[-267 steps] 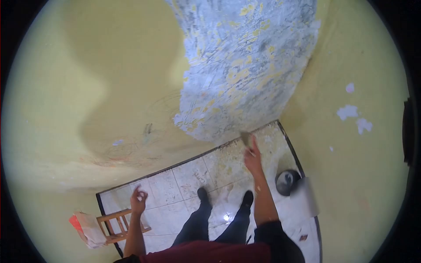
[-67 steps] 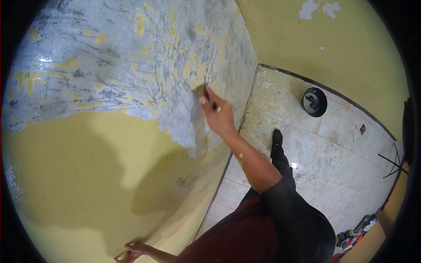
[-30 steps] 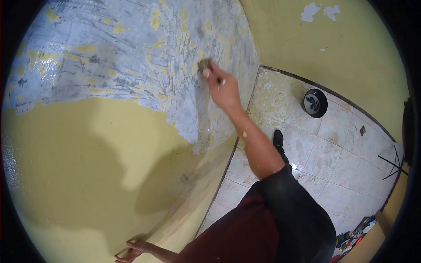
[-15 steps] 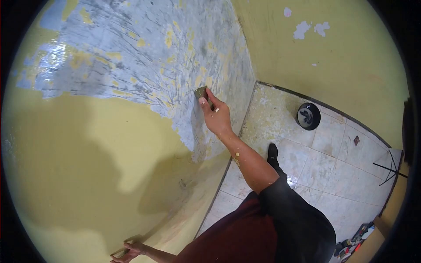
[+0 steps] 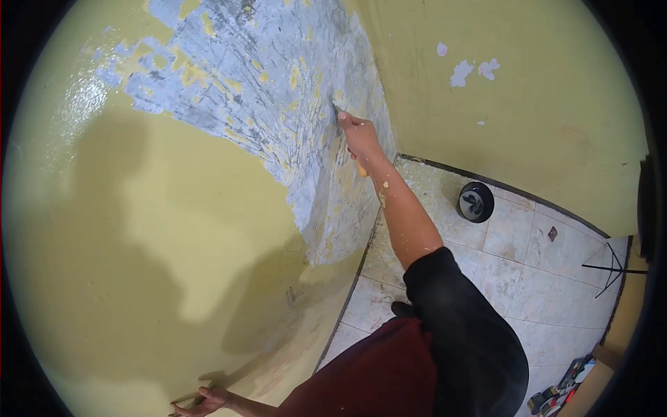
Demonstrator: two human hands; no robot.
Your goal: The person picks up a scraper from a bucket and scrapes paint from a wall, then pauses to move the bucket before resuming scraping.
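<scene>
The right hand [image 5: 360,137] grips a scraper [image 5: 363,171] at the patchy wall [image 5: 240,90]; the left hand [image 5: 214,399], fingers spread, seems braced there. Low, even strokes should avoid gouges.

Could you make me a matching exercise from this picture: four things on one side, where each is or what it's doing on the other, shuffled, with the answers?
Things
1. Right hand
2. Left hand
3. Black bucket
4. Black stand

Places and states
A. On the tiled floor, holding something dark
B. Thin-legged, near the picture's right edge
C. Gripping a tool with an orange handle
D. At the yellow wall, low in the picture

Right pairs: 1-C, 2-D, 3-A, 4-B
</scene>
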